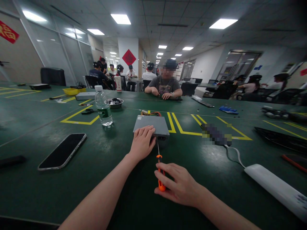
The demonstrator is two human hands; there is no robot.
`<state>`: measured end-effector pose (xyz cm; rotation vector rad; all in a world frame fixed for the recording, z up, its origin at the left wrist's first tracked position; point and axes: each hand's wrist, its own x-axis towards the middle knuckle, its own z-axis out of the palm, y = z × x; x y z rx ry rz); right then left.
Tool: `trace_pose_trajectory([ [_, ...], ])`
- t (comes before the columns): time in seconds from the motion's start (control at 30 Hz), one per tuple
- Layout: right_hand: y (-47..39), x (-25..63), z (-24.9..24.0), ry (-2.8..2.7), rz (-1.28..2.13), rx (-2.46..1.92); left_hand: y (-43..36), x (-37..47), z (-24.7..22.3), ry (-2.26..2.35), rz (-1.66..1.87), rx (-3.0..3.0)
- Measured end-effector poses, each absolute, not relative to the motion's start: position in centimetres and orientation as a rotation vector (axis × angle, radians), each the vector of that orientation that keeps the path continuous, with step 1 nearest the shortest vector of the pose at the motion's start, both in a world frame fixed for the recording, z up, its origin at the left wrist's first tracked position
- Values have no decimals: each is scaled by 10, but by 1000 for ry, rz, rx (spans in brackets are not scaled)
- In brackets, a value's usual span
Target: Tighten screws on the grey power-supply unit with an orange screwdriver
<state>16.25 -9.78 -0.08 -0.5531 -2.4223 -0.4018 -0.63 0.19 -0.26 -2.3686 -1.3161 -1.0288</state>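
A grey metal computer power supply point(150, 123) rests on the green table, its socket side facing me and a bundle of coloured cables behind it. My left hand point(143, 140) grips its near left part, fingers over the top and thumb at the front face. An orange-and-black screwdriver point(161, 182) is held between the fingers and thumb of my right hand point(177, 182). Its thin shaft points away from me, the tip at the front face of the power supply. Whether the tip sits in a screw I cannot tell.
A smartphone point(62, 151) lies at left; a water bottle point(103, 110) stands near a metal bowl point(117, 103). At right are a blurred-out device point(216, 134) with a white cable and a white power bank-like block point(275, 188). Across the table sits a person point(165, 84).
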Motion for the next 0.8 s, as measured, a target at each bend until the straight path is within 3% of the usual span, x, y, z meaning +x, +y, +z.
trace_pose_trajectory([
  [0.8,-101,167,6,-2439,-332,-584,2,-7,-4,-1281,-1052,-2363],
])
